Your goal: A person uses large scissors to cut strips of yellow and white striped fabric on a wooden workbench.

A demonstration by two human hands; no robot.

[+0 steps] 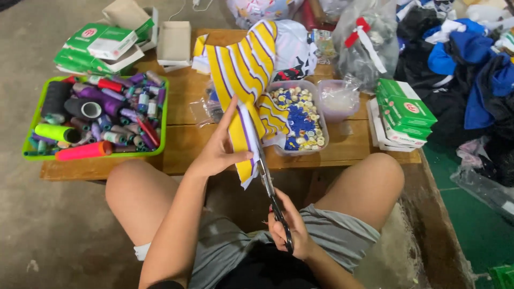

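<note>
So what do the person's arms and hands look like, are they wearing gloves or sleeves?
No gloves and no sleeves in view. The left hand and right hand are bare, and so are both forearms. No rings, watch or bracelets show. Lower down, the person wears grey shorts.

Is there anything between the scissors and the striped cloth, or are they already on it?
Nothing visible stands between them. The scissors, held in the right hand, already meet the lower edge of the yellow striped cloth, which the left hand holds up above the wooden table.
</note>
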